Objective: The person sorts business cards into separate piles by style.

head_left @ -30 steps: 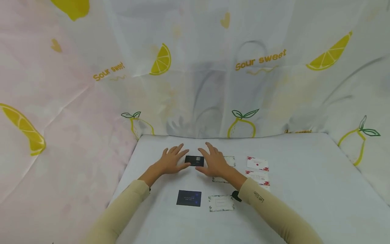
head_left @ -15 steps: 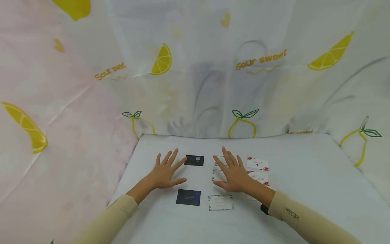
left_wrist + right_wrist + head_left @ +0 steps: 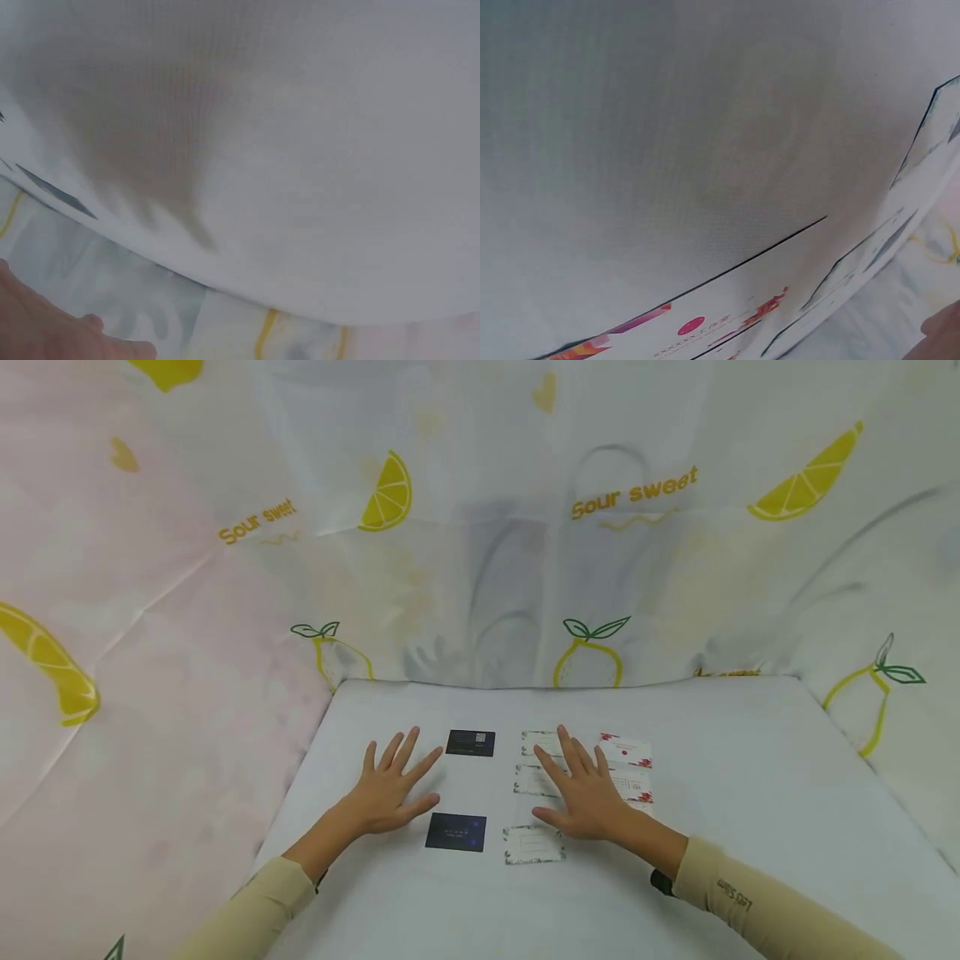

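Note:
My left hand (image 3: 392, 791) hovers with fingers spread, just left of a black card (image 3: 471, 743) with a small QR code and a dark blue card (image 3: 456, 832) nearer to me. It holds nothing. Fingers also spread, my right hand (image 3: 587, 795) is over the right-hand cards and partly covers them. Under and beside it lie white leaf-bordered cards, one at the back (image 3: 534, 742), a middle card (image 3: 529, 780) and a front card (image 3: 534, 845). White cards with red flowers, a back one (image 3: 626, 750) and a middle one (image 3: 636, 785), lie to its right.
The cards lie in columns on a white-covered table (image 3: 750, 827). A gap separates the black and dark blue cards. Behind and beside the table hangs a lemon-print cloth (image 3: 480, 568). A sliver of another card shows under the right wrist.
Both hands have left the black card, which stays flat at the back. The left hand drew back leftward, the right hand rightward over the white cards. The head view tilted slightly down.

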`<state>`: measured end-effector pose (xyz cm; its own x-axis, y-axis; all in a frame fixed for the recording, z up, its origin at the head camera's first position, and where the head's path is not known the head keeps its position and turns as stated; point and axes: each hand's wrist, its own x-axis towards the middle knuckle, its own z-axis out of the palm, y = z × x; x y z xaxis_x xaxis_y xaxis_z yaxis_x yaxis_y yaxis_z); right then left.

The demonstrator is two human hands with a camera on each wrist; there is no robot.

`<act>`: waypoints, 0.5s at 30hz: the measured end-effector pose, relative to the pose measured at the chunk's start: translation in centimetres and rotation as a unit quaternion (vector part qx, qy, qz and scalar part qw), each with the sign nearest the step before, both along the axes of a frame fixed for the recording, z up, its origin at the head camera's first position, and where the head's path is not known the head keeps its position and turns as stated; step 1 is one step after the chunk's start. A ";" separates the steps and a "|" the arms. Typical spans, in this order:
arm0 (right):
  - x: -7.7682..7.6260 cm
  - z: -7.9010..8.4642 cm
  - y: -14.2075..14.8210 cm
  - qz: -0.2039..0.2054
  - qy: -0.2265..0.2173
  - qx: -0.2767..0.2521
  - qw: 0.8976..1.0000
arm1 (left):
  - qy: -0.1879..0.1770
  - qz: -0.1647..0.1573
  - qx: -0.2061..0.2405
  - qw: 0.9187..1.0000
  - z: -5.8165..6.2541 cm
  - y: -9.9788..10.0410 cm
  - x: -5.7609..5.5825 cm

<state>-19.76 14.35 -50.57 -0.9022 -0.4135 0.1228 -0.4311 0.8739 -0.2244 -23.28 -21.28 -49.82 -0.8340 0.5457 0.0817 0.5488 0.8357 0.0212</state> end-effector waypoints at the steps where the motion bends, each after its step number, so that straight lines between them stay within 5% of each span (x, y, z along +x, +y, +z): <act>1: 0.0 0.1 -0.1 0.003 0.000 -0.003 1.000 | 0.000 0.001 0.002 1.000 0.0 0.0 0.1; 9: 0.1 0.8 -1.3 0.017 -0.003 -0.015 1.000 | -0.029 -0.010 0.041 0.999 0.3 0.6 0.7; 15: 0.2 1.0 -2.9 0.031 -0.029 -0.013 0.999 | -0.020 -0.009 0.029 0.999 0.3 0.5 1.5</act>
